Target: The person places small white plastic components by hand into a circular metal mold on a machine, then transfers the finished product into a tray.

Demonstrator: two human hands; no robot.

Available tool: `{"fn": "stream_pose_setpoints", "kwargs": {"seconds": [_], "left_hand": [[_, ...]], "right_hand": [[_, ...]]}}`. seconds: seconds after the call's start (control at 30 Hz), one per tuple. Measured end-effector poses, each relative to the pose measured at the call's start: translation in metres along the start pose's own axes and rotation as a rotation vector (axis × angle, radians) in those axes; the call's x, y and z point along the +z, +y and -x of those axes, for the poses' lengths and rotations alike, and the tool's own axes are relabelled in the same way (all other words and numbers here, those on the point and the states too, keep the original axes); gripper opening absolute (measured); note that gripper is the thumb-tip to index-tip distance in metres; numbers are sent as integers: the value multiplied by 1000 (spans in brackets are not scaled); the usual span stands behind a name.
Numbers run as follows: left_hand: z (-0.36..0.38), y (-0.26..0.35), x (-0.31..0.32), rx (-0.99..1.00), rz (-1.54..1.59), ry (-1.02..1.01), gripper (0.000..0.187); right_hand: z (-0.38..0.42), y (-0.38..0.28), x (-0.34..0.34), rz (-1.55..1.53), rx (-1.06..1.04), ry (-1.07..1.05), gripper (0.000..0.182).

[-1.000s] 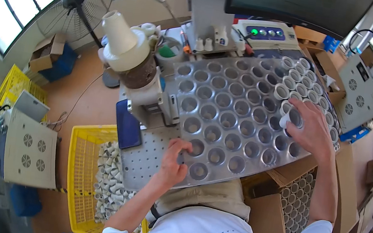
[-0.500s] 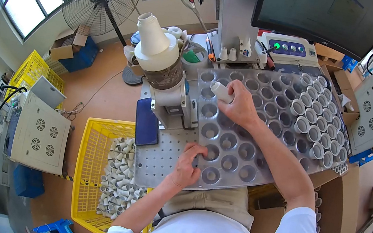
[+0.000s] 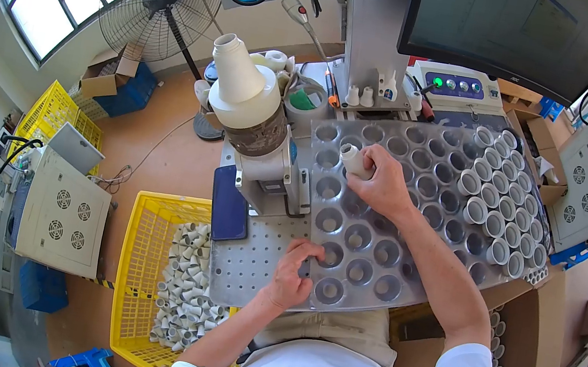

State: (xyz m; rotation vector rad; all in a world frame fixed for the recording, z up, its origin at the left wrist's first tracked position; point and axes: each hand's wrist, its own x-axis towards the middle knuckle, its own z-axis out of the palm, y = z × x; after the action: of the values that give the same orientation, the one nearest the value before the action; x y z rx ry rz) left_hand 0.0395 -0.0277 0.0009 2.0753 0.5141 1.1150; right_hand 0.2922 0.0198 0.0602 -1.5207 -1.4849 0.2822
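Observation:
My right hand (image 3: 381, 181) is closed round a white tapered plastic sleeve (image 3: 354, 161), held tilted over the clear plastic tray (image 3: 330, 271). The sleeve's narrow open end faces up and left. At the tray's left edge, my left hand (image 3: 292, 273) has bent fingers over the rim and appears to grip it. The tray has rows of round pockets. Several white cups (image 3: 490, 195) of the same sort stand in its right part. Beside the tray, another white tapered sleeve (image 3: 238, 77) sits on a round holder (image 3: 259, 135).
A yellow basket (image 3: 132, 265) of small white cones stands at lower left. A dark phone (image 3: 230, 204) lies on the perforated metal plate (image 3: 250, 262). A monitor (image 3: 510, 29) and a control box with lit buttons (image 3: 454, 86) stand behind; an open cardboard box (image 3: 545, 334) is at right.
My right hand has moved slightly toward me, and the sleeve has turned so its narrow end points more upward. My left hand stays at the tray's edge. The view has shifted a little.

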Motion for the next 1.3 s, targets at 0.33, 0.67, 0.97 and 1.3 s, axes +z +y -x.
{"fn": "stream_pose_setpoints", "kwargs": {"seconds": [0.33,0.67,0.97,1.3], "left_hand": [[-61,21,-90,135,22,391,33],[-231,88,-162,93,-359,620,33],[-185,109,-189,-10,-55,608,27],[80,-78,-319,-501,-322,847,24]], "right_hand": [[1,-2,-2,-31,50,-17,32],[-30,-14,-23,-292,290,102,28],[-108,-181,13,-397,-239,86,32],[-31,-116,-24,-176,-291,245,24]]}}
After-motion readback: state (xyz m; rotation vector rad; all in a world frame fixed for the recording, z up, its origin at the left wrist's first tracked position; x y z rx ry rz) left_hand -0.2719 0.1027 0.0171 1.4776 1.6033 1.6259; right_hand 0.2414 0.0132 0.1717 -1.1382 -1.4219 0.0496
